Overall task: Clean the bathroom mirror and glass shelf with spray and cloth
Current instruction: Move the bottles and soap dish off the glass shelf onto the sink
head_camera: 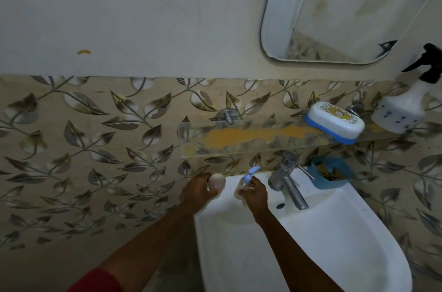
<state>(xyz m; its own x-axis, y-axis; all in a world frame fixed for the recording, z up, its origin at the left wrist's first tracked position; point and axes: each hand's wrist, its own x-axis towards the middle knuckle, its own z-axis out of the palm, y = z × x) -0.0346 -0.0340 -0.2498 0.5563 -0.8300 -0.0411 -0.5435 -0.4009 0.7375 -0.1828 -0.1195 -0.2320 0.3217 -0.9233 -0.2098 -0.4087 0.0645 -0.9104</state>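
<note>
The mirror point(346, 4) hangs at the upper right, streaked with yellowish smears. Below it the glass shelf point(251, 138) carries an orange-yellow stain along its middle. A white spray bottle point(401, 107) with a black trigger stands at the shelf's right end. My left hand point(196, 192) is shut on a small cream bottle point(216, 184) at the sink's back left corner. My right hand point(254, 192) grips a clear pump bottle point(246, 179) with a blue pump head on the sink's back rim. No cloth is in view.
A white and blue soap box point(334, 122) lies on the shelf next to the spray bottle. A chrome tap point(288, 181) rises from the white sink point(334, 232). A blue basket point(331, 173) sits behind the tap. Leaf-patterned tiles cover the wall.
</note>
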